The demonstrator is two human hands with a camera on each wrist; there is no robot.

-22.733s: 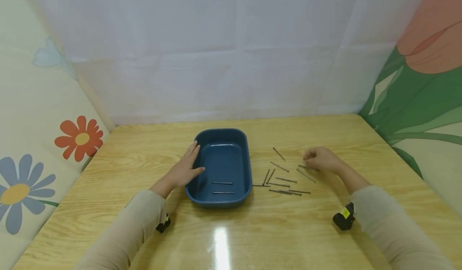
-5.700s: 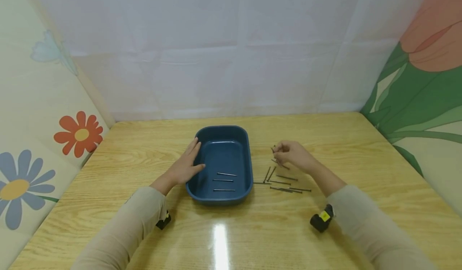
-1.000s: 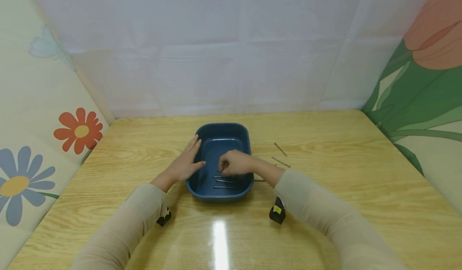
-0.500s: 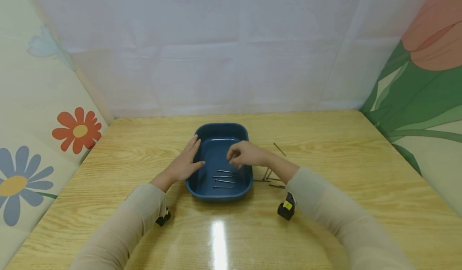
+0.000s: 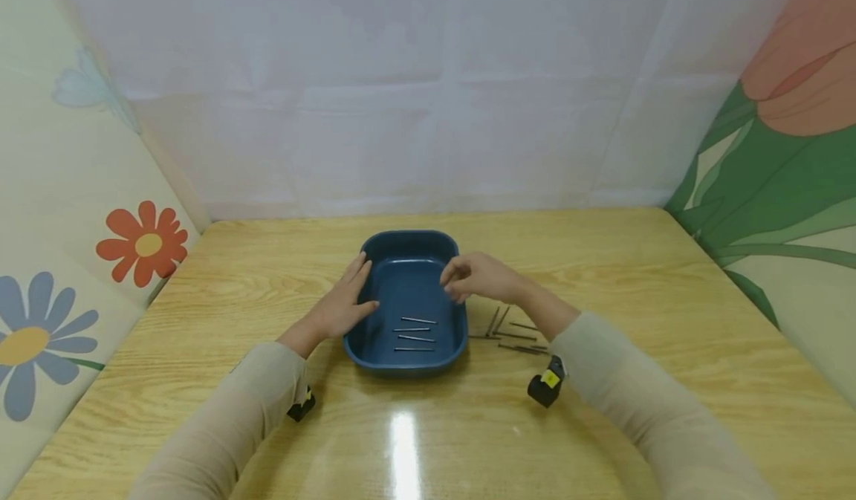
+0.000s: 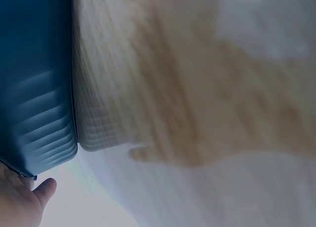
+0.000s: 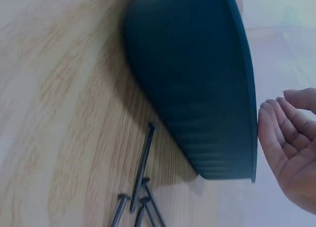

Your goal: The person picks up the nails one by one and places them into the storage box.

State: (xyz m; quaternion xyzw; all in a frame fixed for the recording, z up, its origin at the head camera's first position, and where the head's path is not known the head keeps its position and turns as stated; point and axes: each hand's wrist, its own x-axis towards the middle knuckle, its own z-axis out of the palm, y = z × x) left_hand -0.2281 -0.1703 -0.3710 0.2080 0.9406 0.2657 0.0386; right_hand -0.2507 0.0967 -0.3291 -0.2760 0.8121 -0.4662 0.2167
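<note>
Smooth tray (image 5: 404, 288), metal nails (image 5: 518, 336), glossy wood-grain table (image 5: 267, 262).
At the left hand (image 5: 334, 310), the tray looks like smooth, semi-gloss plastic. Below the right hand (image 5: 487, 277), the nails appear to be dark metal with a dull sheen. The table beneath both hands reflects light brightly. The backdrop (image 5: 428, 128) beyond both hands appears to be creased cloth; the sleeves (image 5: 669, 411) behind them, matt cloth.

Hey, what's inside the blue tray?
Four nails lie in the blue tray, toward its near end. The left hand hides part of its left side, and the right hand part of its right rim.
</note>
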